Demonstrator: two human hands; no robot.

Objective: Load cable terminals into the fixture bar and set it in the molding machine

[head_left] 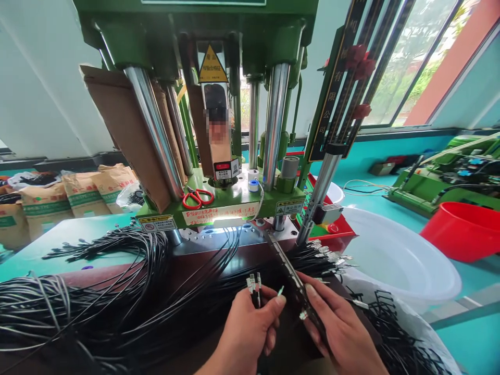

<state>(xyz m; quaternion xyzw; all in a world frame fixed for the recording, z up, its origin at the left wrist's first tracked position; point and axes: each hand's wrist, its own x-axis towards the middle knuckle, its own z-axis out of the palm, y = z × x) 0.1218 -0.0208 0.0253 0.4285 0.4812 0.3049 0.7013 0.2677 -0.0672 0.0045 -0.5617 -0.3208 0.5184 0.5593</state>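
Note:
My left hand (248, 328) is closed around black cables, whose clear connector plugs (253, 282) stick up above the fingers. Between its thumb and index finger is a small pale green tip (280, 290). A long dark metal bar (288, 269) with slots along it slants toward the press, and my right hand (344, 325) grips its near end. A small clear plug (303, 315) sits against the bar beside the right fingers. The bar's lower end is partly hidden by that hand.
A green press (226, 195) stands ahead, red scissors (198, 198) on its ledge. Bundled black cables (152, 260) cover the left side. More plug-ended cables (326, 254) lie behind my right hand. At right are a white tub (414, 250) and a red bucket (464, 232).

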